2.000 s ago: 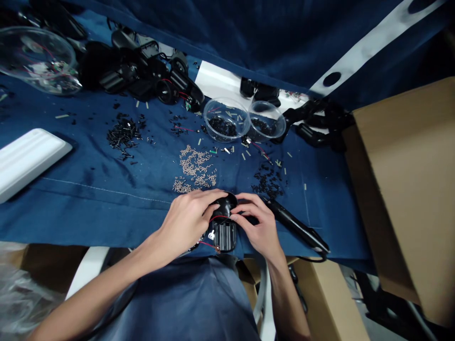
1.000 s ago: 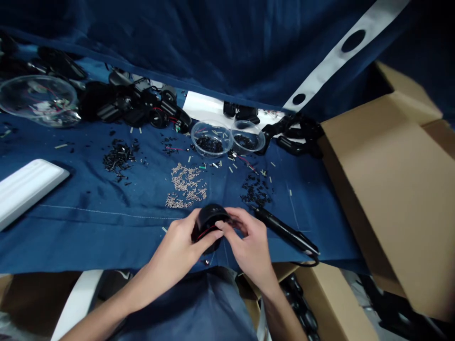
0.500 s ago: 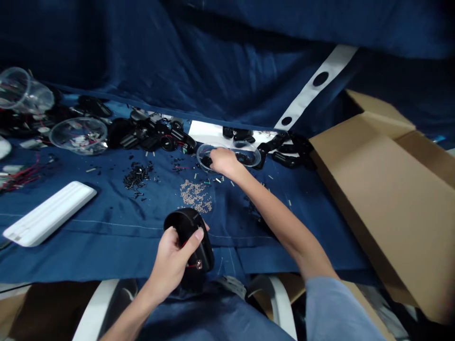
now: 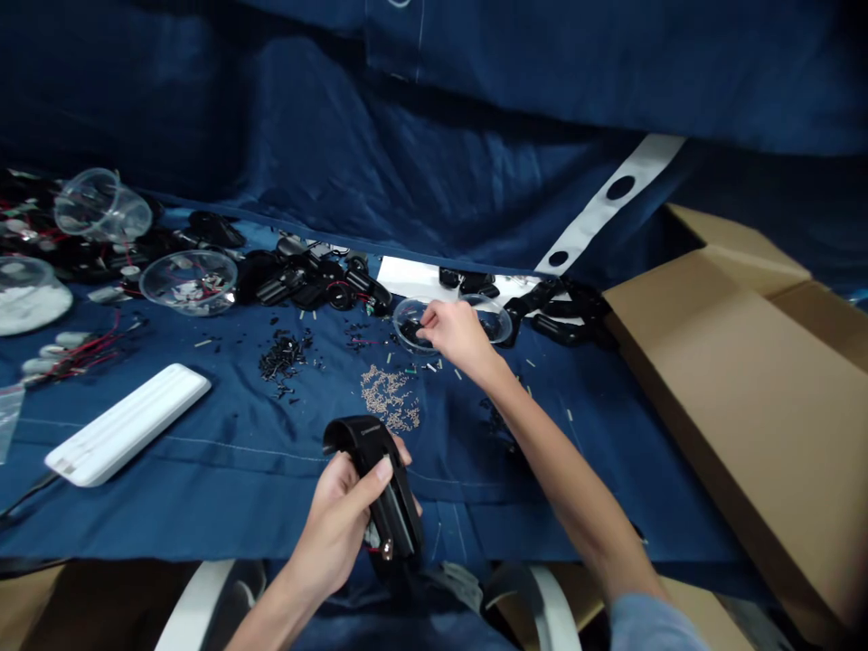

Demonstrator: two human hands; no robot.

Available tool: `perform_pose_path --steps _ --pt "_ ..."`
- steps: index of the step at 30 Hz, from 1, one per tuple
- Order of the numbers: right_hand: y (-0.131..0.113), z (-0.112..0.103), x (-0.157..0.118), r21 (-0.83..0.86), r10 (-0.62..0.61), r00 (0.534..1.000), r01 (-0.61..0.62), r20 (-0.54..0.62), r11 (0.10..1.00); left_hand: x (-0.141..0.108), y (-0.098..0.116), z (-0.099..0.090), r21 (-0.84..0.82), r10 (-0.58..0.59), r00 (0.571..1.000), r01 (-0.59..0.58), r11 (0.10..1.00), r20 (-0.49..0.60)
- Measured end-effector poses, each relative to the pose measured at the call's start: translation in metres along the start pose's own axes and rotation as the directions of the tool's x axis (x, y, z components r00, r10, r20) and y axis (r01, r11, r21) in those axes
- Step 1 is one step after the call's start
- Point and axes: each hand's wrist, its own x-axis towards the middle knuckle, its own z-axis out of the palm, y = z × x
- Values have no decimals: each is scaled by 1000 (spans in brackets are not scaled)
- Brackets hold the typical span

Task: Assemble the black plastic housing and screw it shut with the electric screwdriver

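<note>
Near the table's front edge, my left hand (image 4: 349, 506) is wrapped round a black plastic housing (image 4: 390, 493), its thumb on top; a bit of red wire and a small metal part show at the housing's lower end. My right hand (image 4: 453, 333) reaches over a clear round tub (image 4: 409, 342) of small black parts, its fingers pinched together. What sits between those fingertips is too small to make out. A second clear tub (image 4: 498, 327) stands just right of it. Between the hands lie a heap of small copper-coloured screws (image 4: 390, 398) and a pile of black pieces (image 4: 281, 357).
A white oblong device (image 4: 128, 425) with a cable lies at the left. Behind it are a clear bowl (image 4: 190, 282) of small parts, black housings (image 4: 298, 276) and wired motors (image 4: 68, 354). An open cardboard box (image 4: 739, 380) takes up the right side.
The view has shifted, so the table's things appear lower and further right. My right hand has lifted a little at the tub, and my left hand has tilted the black housing.
</note>
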Motion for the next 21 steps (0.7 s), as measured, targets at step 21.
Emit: perform_pose_path --steps 21 --pt "-54 4 -171 834 103 987 49 -126 549 13 -16 -6 65 12 989 -3 998 -149"
